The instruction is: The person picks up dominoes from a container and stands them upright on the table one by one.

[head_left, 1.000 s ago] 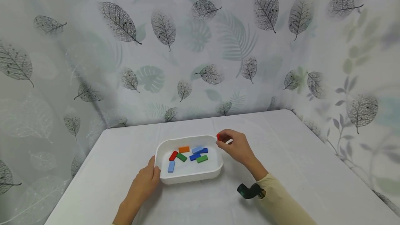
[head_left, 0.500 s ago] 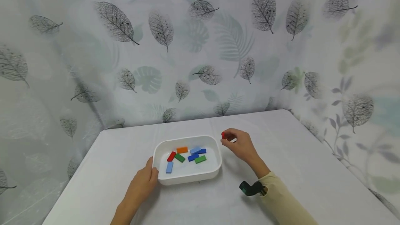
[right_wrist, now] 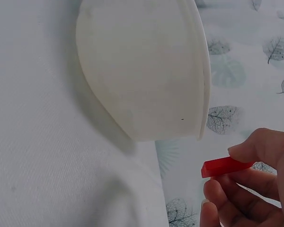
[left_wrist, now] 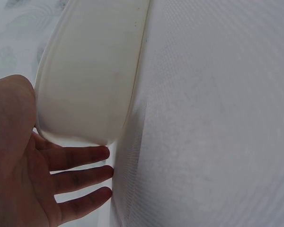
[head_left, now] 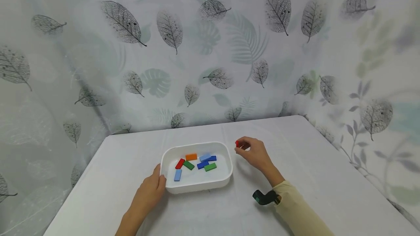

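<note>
A white plastic tray (head_left: pixel 197 185) holds several small rectangular blocks: orange, red, green, dark blue and light blue. My left hand (head_left: pixel 149 192) holds the tray's left end; in the left wrist view, the tray's corner lies between the thumb side and the extended fingers (left_wrist: pixel 80 182). Just off the tray's right end, my right hand (head_left: pixel 255 152) pinches a red block (right_wrist: pixel 225 166) between thumb and fingers. That block is raised above the table, apart from the tray wall (right_wrist: pixel 142 71).
The tray stands on a table with a white cloth (head_left: pixel 279 130). Behind it hangs a leaf-printed curtain (head_left: pixel 210 54), which also closes off both sides. A dark device (head_left: pixel 264 197) is worn at the right wrist.
My right hand has moved a little to the right with the red block, from the tray's right rim to just outside it. The left hand keeps its place on the tray.
</note>
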{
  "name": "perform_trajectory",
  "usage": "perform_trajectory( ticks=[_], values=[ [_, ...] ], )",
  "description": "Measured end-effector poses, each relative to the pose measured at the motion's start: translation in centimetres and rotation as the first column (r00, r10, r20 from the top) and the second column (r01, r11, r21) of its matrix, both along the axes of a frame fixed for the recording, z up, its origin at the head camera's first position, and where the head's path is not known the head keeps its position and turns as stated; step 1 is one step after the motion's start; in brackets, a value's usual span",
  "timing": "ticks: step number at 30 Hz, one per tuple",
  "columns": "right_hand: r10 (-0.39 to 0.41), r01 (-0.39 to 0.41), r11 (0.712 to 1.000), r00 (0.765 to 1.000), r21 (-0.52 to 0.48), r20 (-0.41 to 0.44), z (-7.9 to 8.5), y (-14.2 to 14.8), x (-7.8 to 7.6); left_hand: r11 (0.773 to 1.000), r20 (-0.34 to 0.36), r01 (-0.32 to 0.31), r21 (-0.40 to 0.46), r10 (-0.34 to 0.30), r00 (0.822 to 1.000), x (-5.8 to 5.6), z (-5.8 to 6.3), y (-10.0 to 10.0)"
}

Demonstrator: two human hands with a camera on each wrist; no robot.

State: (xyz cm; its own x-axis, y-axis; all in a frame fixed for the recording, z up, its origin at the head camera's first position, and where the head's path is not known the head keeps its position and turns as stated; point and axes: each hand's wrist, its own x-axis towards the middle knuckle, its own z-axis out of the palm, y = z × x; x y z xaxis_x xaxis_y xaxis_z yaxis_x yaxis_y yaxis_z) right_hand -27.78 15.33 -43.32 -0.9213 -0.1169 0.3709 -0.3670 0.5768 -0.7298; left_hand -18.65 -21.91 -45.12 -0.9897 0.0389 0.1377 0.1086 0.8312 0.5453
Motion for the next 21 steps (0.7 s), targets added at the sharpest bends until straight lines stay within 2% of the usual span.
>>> perform_trajectory(
  ticks=[9,21],
  values=[
    [-0.001,0.001,1.000,0.999,0.000,0.033,-0.5,0.3,-0.2,1.000,-0.010,0.013,-0.007,-0.013,1.000,0.1,0.1,-0.2],
    [0.013,-0.012,1.000,1.000,-0.006,0.026,-1.3,0.8,-0.4,1.000,0.011,-0.005,-0.008,0.005,1.000,0.1,0.1,-0.1]
  ],
)
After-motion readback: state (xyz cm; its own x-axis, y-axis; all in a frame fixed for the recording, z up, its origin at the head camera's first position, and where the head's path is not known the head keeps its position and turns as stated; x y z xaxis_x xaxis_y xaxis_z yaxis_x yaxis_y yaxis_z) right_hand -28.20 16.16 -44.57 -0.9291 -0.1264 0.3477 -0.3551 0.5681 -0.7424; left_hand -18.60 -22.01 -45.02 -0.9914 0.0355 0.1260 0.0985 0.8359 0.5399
